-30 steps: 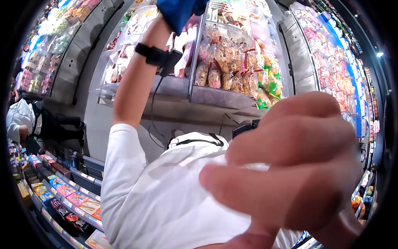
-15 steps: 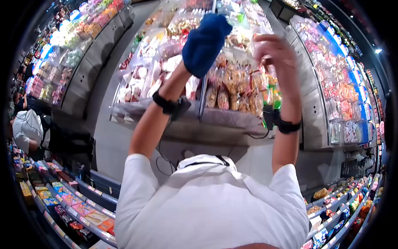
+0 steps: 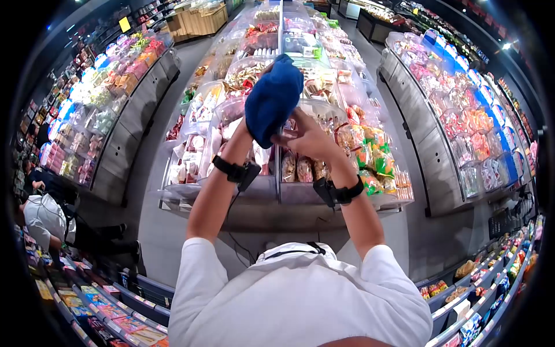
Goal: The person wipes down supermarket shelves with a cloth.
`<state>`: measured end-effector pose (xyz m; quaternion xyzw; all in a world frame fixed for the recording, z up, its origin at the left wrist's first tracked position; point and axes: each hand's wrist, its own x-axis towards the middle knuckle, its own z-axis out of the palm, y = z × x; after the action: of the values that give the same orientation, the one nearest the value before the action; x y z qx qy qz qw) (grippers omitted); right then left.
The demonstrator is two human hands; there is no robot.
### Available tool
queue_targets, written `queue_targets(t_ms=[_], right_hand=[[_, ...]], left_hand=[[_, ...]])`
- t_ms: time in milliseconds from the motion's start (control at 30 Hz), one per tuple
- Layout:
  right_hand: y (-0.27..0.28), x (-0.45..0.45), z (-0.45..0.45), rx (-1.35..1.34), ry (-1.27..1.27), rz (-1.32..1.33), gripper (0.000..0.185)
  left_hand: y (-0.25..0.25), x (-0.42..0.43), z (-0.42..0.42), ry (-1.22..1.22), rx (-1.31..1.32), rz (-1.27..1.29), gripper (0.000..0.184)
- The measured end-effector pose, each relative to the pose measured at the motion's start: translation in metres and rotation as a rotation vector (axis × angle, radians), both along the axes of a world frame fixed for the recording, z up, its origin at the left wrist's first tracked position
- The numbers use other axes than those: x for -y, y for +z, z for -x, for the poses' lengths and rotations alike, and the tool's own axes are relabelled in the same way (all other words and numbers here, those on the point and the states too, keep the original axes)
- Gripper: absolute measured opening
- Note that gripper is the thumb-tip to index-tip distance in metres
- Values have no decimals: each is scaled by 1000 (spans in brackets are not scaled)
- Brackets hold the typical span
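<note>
A blue cloth (image 3: 274,98) is bunched over my left hand (image 3: 247,128) and hides most of its fingers. The cloth is held up above the front part of the central display bins. My right hand (image 3: 309,137) is at the lower right side of the cloth, its thumb and fingers closing on the fabric's edge. Below and beside it are clear bins with bagged brown snacks (image 3: 304,169). White and dark red packets (image 3: 191,159) fill the bins to the left. Black straps with small boxes sit on both wrists.
Green-and-orange packets (image 3: 381,162) sit at the right front corner of the central display. Grey-sided snack counters stand left (image 3: 124,121) and right (image 3: 419,110) across the aisles. Shelves of boxed goods (image 3: 115,312) curve behind me. Another person in a white shirt (image 3: 46,217) is at lower left.
My right hand has moved left from over the right bins to the blue cloth. My left hand with the cloth has come slightly lower and left. The view has tilted up.
</note>
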<state>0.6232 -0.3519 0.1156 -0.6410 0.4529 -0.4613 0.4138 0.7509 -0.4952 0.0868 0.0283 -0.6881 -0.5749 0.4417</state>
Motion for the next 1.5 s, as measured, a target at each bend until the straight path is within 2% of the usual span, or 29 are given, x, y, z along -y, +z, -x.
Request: queue_targets(t_ms=[33,100,133,167,200,233,267,333,367,433,533,600,667,700,767,800,833,867,900,967,1067,1133,1200,1267,1300,1367,1400,1467,1500], right_hand=[[-11,3,0,111,80,123,67],[-24,9,0,221,153,208,69],[-22,10,2,224,151,201,69],[-19,12,5,-112,104,256,76],[-21,13,7,-219,108,300,82],[-23,13,9,-325,111,348,87],[-25,14,12,-427,112,399,93],[-32,9,17,-334,140,452,111],[-35,5,19,-331,142,444,111],[-34,-5,22,407,388,76,131],[-33,-10,31,288,508,62,142],[-31,-14,32,236,502,67,140],[-21,-21,27,105,389,44,139],[-28,-16,26,158,393,71,140],[-23,-19,22,199,359,12,137],[-21,-20,21,236,327,-43,134],[-26,-20,20,247,325,-22,123],[-31,-16,21,244,333,-23,123],[-37,-12,22,211,340,13,121],[-36,-15,19,146,354,74,117],[-41,-15,16,280,317,67,115],[-45,-15,9,385,282,121,117],[-45,-16,6,214,221,139,121],[-46,-17,1,193,225,171,118],[-47,-18,-1,166,233,208,116],[-50,-18,-2,211,235,172,122],[-52,-18,-3,253,232,139,128],[-52,-15,0,140,204,248,135],[-48,-16,1,27,210,302,139]], left_hand=[[3,-20,-5,76,-20,-23,54],[18,-60,-13,155,-132,-6,75],[14,-64,-13,155,-129,-13,75],[10,-66,-13,321,-64,154,87],[6,-69,-14,487,3,322,98],[1,-79,-14,536,32,265,105],[-5,-85,-15,536,38,254,105],[-21,-96,-19,522,41,184,106],[-31,-101,-21,397,6,-10,107],[-43,-118,-31,337,-15,-62,107],[-63,-132,-41,275,-11,-121,105],[-73,-136,-47,304,49,-119,95],[-87,-120,-53,314,109,-211,69],[-68,-116,-45,601,224,190,67],[-48,-111,-44,681,289,456,68],[-34,-109,-40,686,290,453,68],[-7,-105,-33,757,268,645,67],[9,-96,-28,827,244,839,67],[1,-77,-26,515,136,162,64],[2,-60,-23,189,44,-432,60],[34,-44,-26,511,314,324,54],[50,-46,-23,285,258,-352,52],[42,-44,-28,275,241,-453,51],[25,-47,-31,322,148,-470,50],[-1,-51,-39,372,73,6,50],[-18,-60,-51,314,26,77,54],[-9,-79,-53,215,30,-187,58],[9,-116,-59,90,-64,-782,69],[-1,-122,-62,199,102,-441,67]])
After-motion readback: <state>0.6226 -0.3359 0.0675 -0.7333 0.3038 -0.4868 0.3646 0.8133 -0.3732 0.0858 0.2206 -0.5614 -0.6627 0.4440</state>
